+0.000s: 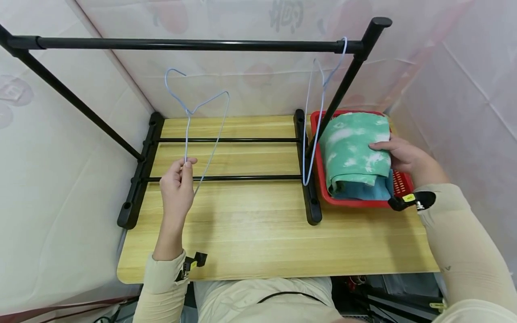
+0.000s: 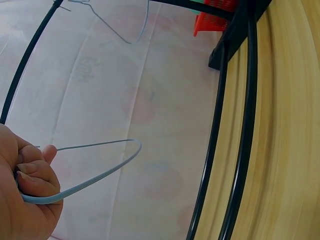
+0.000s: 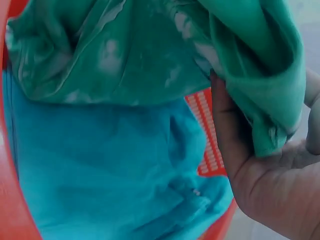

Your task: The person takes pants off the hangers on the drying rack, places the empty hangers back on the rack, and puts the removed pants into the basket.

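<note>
My left hand [image 1: 178, 181] pinches a light blue wire clothes hanger [image 1: 219, 130] by one side, its hook pointing up in front of the back curtain. In the left wrist view, the fingers curl round the hanger's wire [image 2: 95, 181]. Over at the right, my right hand [image 1: 408, 157] grips the edge of a folded green and white tie-dye cloth [image 1: 355, 143], thumb on top. Seen from the right wrist, the cloth's edge [image 3: 270, 100] folds between thumb and fingers. Beneath it a blue cloth [image 3: 100, 160] lies in the red basket [image 1: 348, 203].
A black rack stands on the wooden table [image 1: 250, 233], its top bar [image 1: 194, 44] running across at the back. A second blue hanger [image 1: 305, 134] hangs from the bar's right end, beside the rack's upright [image 1: 343, 92]. Pale curtains [image 1: 48, 193] enclose the sides and back.
</note>
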{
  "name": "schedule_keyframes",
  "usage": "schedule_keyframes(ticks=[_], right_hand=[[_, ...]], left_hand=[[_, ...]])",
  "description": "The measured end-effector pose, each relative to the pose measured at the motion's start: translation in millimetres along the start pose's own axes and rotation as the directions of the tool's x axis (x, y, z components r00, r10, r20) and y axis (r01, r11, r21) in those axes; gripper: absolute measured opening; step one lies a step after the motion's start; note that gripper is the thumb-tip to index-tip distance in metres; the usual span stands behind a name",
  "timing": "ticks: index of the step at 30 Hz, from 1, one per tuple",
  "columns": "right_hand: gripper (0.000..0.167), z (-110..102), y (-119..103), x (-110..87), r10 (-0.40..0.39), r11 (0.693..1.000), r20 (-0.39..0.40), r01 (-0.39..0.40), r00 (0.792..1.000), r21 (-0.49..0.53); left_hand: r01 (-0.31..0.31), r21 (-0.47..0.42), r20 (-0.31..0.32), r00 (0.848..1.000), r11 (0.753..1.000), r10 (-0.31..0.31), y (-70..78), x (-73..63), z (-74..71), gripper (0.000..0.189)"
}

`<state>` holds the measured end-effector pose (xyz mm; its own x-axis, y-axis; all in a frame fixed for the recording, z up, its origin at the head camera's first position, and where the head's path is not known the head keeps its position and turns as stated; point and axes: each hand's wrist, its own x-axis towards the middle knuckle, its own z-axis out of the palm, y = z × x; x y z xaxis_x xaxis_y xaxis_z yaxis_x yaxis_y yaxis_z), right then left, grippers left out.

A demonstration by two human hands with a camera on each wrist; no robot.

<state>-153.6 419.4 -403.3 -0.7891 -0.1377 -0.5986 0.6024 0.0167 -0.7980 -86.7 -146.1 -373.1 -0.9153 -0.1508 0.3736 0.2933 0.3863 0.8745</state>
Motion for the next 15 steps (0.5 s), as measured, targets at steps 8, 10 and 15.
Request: schedule_keyframes(ticks=[8,10,15], right_hand=[[0.059,-26,12,3.1,0.069,0.994,-0.098,-0.061,0.993,0.091],[0.058,-32,15,3.5,0.07,0.995,-0.115,-0.06,0.991,0.085],[0.067,-45,19,2.3,0.078,0.997,-0.168,-0.075,0.983,0.024]], left_hand=[[0.012,-0.004,0.008,1.0,1.0,-0.012,-1.1,-0.8,-1.2,0.025],[0.011,-0.003,0.007,1.0,1.0,-0.011,-1.3,-0.9,-1.5,0.024],[0.011,-0.002,0.013,1.0,1.0,-0.011,-0.8,-1.0,-2.1,0.024]])
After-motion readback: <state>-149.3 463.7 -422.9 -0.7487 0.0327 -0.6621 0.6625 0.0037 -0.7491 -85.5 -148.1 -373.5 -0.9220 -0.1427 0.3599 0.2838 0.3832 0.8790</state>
